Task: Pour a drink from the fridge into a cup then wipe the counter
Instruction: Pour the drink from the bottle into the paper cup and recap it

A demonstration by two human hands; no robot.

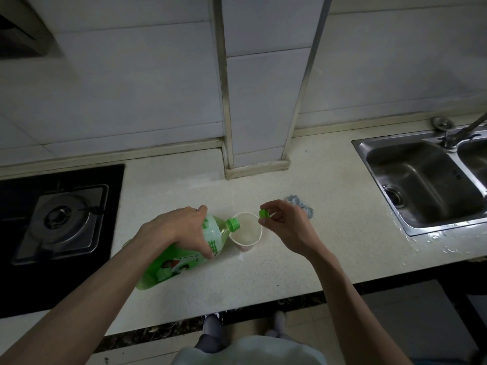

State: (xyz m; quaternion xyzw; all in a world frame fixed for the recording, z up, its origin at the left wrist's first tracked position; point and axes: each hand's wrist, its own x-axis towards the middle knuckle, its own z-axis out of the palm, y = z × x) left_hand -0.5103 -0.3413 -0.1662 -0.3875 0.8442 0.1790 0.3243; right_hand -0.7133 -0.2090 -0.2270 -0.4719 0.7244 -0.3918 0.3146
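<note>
**Step in hand:** pouring.

**Hands and task items**
- The left hand (179,227) grips the large green plastic drink bottle (174,262) round its shoulder.
- The bottle is tilted, with its open neck at the left rim of the white paper cup (246,231).
- The cup stands on the pale speckled stone counter (290,259).
- The right hand (287,227), just right of the cup, pinches the green screw cap (263,213) between thumb and forefinger. A lower finger appears to touch the rim.
- Whether liquid is running, the view does not settle.

**Recommended**
- Raise the bottle's base slowly.
- Bring the neck over the cup's middle rather than its edge.
- Steady the light cup.
- Stop short of the brim.

**Count**
- One bottle, one cup, one cap and two hands.
- One blue-grey cloth (303,205), beyond the cup to its right.
- One steel sink (411,167), far right of the cup.
- One black gas hob (63,219), far left of the cup.
</note>
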